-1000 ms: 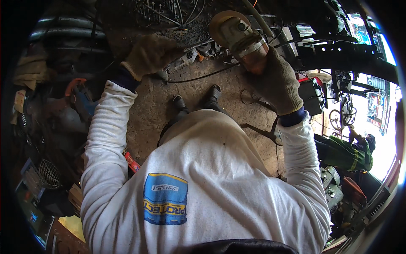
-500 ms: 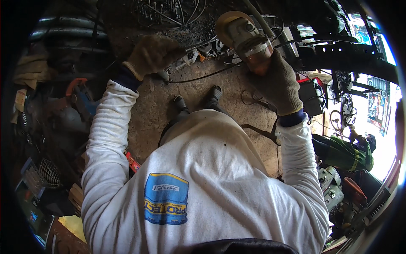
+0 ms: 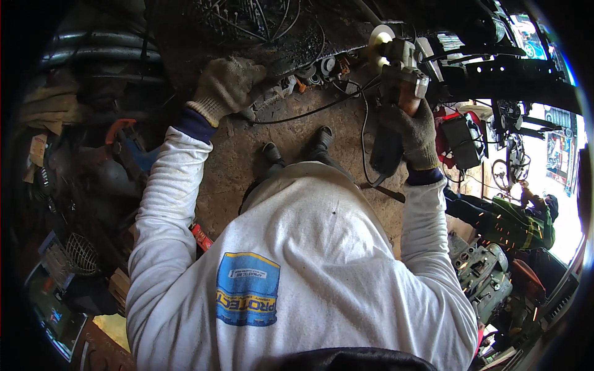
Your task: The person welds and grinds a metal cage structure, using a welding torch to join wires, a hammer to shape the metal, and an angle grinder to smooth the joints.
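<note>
My right hand, in a knitted work glove, is closed round an angle grinder. Its pale disc points away from me, next to the edge of a dark, dirty workbench. The grinder's dark rear body reaches back below my wrist, with a black cord looping beside it. At the bench's near edge on the left, my left hand, gloved too, is curled with the fingers together. What lies within those fingers is hidden.
A bundle of thin metal rods lies on the bench. A black cable hangs across in front of my feet. Over on the right, a person in a green jacket works among flying sparks, near a grey machine. A blue and orange tool stands left.
The grinder has shifted right and turned, so its disc shows differently and its rear body is visible. My left hand has curled in. Sparks now show by the other person.
</note>
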`<action>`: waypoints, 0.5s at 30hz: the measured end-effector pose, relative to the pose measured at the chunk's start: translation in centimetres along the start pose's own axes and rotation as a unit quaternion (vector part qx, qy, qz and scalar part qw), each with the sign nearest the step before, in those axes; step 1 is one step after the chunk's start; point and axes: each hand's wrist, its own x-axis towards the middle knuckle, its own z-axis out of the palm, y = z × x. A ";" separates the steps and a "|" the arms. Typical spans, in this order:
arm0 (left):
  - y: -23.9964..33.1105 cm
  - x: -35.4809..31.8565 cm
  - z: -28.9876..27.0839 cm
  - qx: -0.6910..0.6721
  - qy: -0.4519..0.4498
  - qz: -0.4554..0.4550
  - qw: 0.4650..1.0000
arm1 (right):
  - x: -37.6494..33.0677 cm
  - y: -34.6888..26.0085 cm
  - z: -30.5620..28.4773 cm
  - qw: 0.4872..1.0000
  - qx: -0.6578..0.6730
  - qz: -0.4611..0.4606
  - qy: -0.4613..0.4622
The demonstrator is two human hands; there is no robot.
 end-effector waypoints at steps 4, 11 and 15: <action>0.0 -0.1 0.0 0.001 0.002 0.004 1.000 | 0.1 0.4 -0.1 0.998 0.051 0.024 0.022; 0.3 -0.5 0.1 0.048 -0.027 0.004 0.998 | -0.2 2.3 -0.4 0.986 0.166 0.019 0.016; 0.8 -0.4 -0.5 0.093 -0.020 0.011 0.995 | -0.1 5.4 -1.4 0.975 0.223 -0.001 -0.008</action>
